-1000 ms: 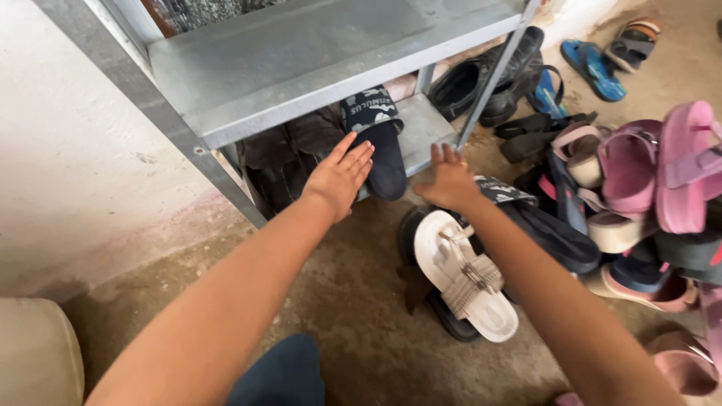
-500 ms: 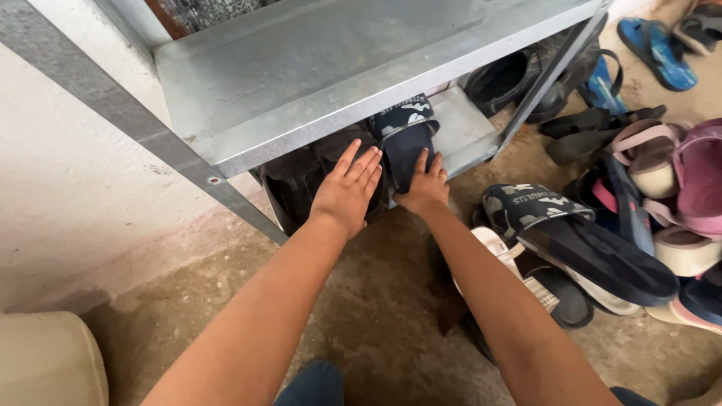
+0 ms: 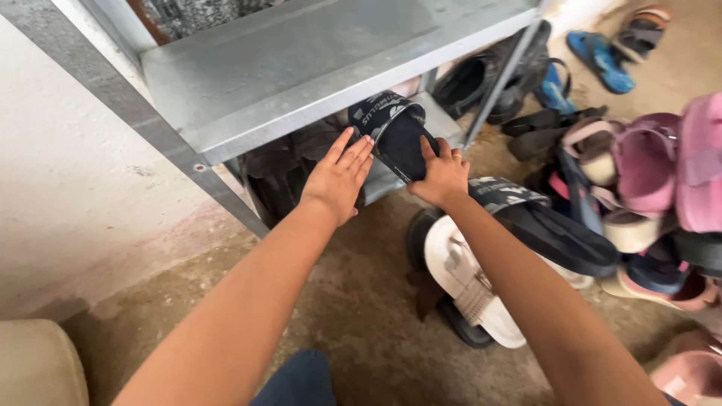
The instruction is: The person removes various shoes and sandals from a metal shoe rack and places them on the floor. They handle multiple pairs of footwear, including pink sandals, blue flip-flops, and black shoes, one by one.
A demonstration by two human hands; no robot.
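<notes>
Step in hand, by the look of it: seating a black slide sandal [image 3: 397,139] on the lower shelf [image 3: 444,124] of the grey metal rack [image 3: 301,68]. Right hand [image 3: 442,177] fingers closed on the sandal's near end, sandal tilted toe-up, half under the upper shelf. Left hand [image 3: 338,180] flat, fingers spread and together, holding nothing, resting just left of the sandal against dark shoes [image 3: 282,162]. Next move likely needs a push inward and a level-out. Matching sandal [image 3: 541,218] lies on the floor right of the right wrist. Both forearms extended forward.

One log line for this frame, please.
right hand: grips dark slide sandal | left hand: touching it | place: lower metal shelf
</notes>
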